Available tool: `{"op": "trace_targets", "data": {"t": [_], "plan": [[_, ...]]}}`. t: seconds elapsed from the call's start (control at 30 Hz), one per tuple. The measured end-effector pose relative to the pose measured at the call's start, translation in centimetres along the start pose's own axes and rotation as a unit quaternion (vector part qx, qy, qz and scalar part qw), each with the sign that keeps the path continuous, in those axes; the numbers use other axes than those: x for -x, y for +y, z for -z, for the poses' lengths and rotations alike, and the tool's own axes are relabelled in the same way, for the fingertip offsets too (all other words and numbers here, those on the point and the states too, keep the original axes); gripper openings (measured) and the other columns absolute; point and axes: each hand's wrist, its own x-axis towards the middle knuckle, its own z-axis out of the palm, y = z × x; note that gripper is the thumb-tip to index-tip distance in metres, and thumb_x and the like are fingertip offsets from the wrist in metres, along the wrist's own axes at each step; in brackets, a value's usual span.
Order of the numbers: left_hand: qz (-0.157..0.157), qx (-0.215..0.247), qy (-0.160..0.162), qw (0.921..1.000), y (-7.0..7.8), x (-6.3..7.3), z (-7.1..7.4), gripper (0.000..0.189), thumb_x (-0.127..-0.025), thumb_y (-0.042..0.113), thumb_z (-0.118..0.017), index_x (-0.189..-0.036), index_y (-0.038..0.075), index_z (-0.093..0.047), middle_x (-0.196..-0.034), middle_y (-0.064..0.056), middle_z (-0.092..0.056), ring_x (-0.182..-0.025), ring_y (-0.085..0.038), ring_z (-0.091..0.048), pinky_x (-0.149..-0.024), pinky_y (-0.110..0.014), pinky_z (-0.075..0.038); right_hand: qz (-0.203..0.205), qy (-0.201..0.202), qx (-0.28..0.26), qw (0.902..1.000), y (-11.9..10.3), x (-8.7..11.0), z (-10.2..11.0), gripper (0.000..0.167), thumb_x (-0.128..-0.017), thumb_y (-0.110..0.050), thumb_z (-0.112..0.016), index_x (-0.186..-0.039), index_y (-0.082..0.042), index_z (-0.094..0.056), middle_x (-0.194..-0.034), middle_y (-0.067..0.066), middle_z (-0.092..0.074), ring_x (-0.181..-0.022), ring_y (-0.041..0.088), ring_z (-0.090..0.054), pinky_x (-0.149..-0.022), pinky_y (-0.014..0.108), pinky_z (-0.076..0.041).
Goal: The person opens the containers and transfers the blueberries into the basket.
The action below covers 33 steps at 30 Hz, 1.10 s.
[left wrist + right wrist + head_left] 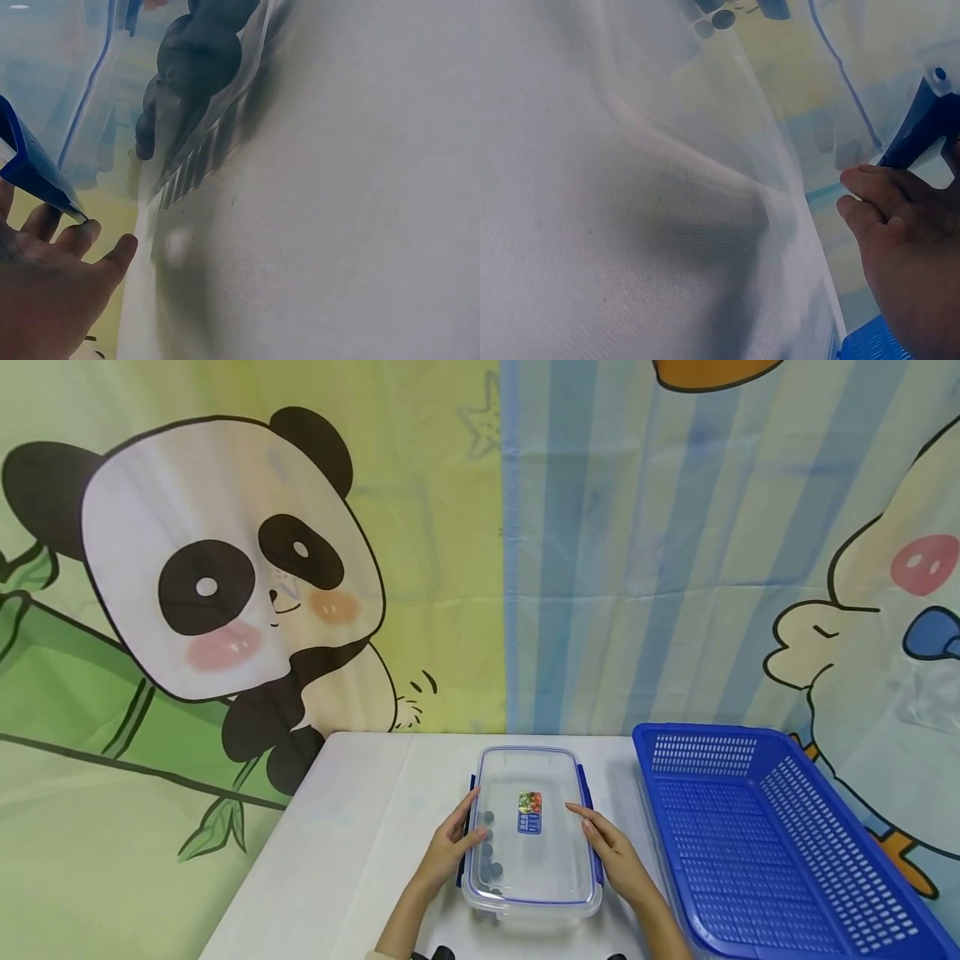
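Note:
A clear plastic food container point(555, 860) with a blue-edged lid stands on the white table, its long sides pointing away from me. Several dark round balls point(487, 850) show through the lid along its left side. My left hand point(447, 850) grips the left side, with the thumb over the lid; in the left wrist view its fingertips touch the lower edge of a blue latch point(41, 176) that stands out from the wall. On the opposite side, my right hand point(618, 858) holds the edge, and its fingers point(874, 187) lie against the other blue latch point(915, 131).
A large blue plastic basket point(787, 852) with perforated walls stands to the right of the container. White table surface point(360, 835) extends to the left. Behind the table hangs a cartoon-printed curtain point(442, 568). Small black objects point(442, 953) show at the bottom edge.

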Motion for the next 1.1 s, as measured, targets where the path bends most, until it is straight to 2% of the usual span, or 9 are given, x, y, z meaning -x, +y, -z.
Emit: {"op": "trace_targets", "data": {"t": [0.1, 0.2, 0.37, 0.5, 0.57, 0.63, 0.73, 0.87, 1.1], "plan": [[0.002, 0.003, 0.000, 1.0000, -0.1, 0.0, 0.1, 0.065, -0.088, 0.017, -0.062, -0.145, 0.013, -0.031, -0.149, -0.016, -0.023, -0.133, -0.036, -0.025, -0.108, -0.048, -0.024, -0.001, 0.004, -0.006, 1.0000, 0.3, 0.2, 0.1, 0.034, -0.101, -0.022, -0.036, -0.130, -0.015, -0.053, -0.136, 0.003, -0.047, -0.127, 0.007, -0.035, -0.101, 0.018, -0.030], [0.003, 0.007, 0.000, 1.0000, -0.2, 0.1, 0.1, 0.065, -0.088, 0.017, -0.062, -0.145, 0.012, -0.030, -0.149, -0.016, -0.023, -0.133, -0.037, -0.025, -0.108, -0.048, -0.024, -0.001, 0.005, -0.022, 0.9997, 0.6, 0.4, 0.2, 0.034, -0.101, -0.020, -0.037, -0.130, -0.012, -0.052, -0.136, 0.006, -0.047, -0.123, 0.001, -0.037, -0.097, 0.011, -0.031], [0.003, 0.009, 0.001, 1.0000, -0.2, 0.1, 0.1, 0.065, -0.088, 0.018, -0.062, -0.145, 0.013, -0.030, -0.149, -0.015, -0.024, -0.133, -0.036, -0.025, -0.108, -0.048, -0.024, -0.005, 0.009, -0.028, 0.9996, 0.6, 0.4, 0.1, 0.034, -0.098, -0.021, -0.045, -0.130, -0.011, -0.053, -0.137, 0.010, -0.045, -0.117, 0.003, -0.044, -0.091, 0.017, -0.042], [0.004, 0.009, 0.002, 0.9999, -0.1, 0.0, 0.0, 0.065, -0.088, 0.018, -0.062, -0.145, 0.014, -0.031, -0.149, -0.015, -0.024, -0.133, -0.036, -0.026, -0.108, -0.048, -0.024, -0.006, 0.020, -0.025, 0.9995, 0.3, 0.4, 0.0, 0.035, -0.095, -0.018, -0.052, -0.128, -0.010, -0.054, -0.136, 0.010, -0.046, -0.113, 0.015, -0.051, -0.085, 0.031, -0.051], [0.006, 0.008, 0.002, 0.9999, -0.1, 0.0, 0.0, 0.065, -0.088, 0.019, -0.062, -0.145, 0.014, -0.031, -0.149, -0.015, -0.023, -0.133, -0.036, -0.026, -0.108, -0.048, -0.024, -0.006, 0.030, -0.009, 0.9995, 0.2, 0.4, 0.0, 0.035, -0.094, -0.019, -0.055, -0.128, -0.012, -0.054, -0.135, 0.010, -0.047, -0.118, 0.024, -0.048, -0.094, 0.043, -0.046], [0.010, 0.007, 0.002, 0.9999, -0.1, 0.0, 0.0, 0.065, -0.088, 0.019, -0.062, -0.145, 0.014, -0.031, -0.149, -0.014, -0.023, -0.133, -0.035, -0.025, -0.108, -0.048, -0.023, -0.013, 0.045, 0.020, 0.9987, 0.0, 0.4, -0.1, 0.036, -0.092, -0.023, -0.057, -0.127, -0.016, -0.056, -0.136, 0.010, -0.047, -0.125, 0.032, -0.040, -0.100, 0.058, -0.034], [0.013, 0.004, 0.002, 0.9999, -0.1, 0.0, 0.0, 0.064, -0.088, 0.018, -0.062, -0.145, 0.015, -0.031, -0.150, -0.014, -0.022, -0.134, -0.035, -0.024, -0.108, -0.048, -0.023, -0.029, 0.062, 0.079, 0.9946, -0.3, 0.6, 0.0, 0.037, -0.090, -0.032, -0.059, -0.126, -0.025, -0.057, -0.144, 0.011, -0.036, -0.134, 0.037, -0.022, -0.100, 0.070, -0.016], [0.012, 0.004, 0.002, 0.9999, -0.1, 0.0, 0.0, 0.064, -0.089, 0.016, -0.061, -0.145, 0.014, -0.030, -0.150, -0.013, -0.021, -0.134, -0.035, -0.023, -0.109, -0.047, -0.022, -0.017, 0.065, 0.155, 0.9855, -0.7, 0.5, 0.1, 0.038, -0.089, -0.035, -0.060, -0.126, -0.028, -0.058, -0.150, 0.012, -0.024, -0.136, 0.040, -0.013, -0.100, 0.072, -0.008], [0.016, 0.005, 0.001, 0.9999, -0.1, 0.0, -0.1, 0.063, -0.090, 0.015, -0.060, -0.145, 0.015, -0.030, -0.150, -0.013, -0.020, -0.135, -0.035, -0.022, -0.109, -0.047, -0.021, 0.026, 0.072, 0.246, 0.9662, -1.5, 0.3, 0.1, 0.038, -0.088, -0.036, -0.061, -0.123, -0.024, -0.061, -0.144, 0.012, -0.036, -0.135, 0.040, -0.018, -0.101, 0.071, -0.003]]}}
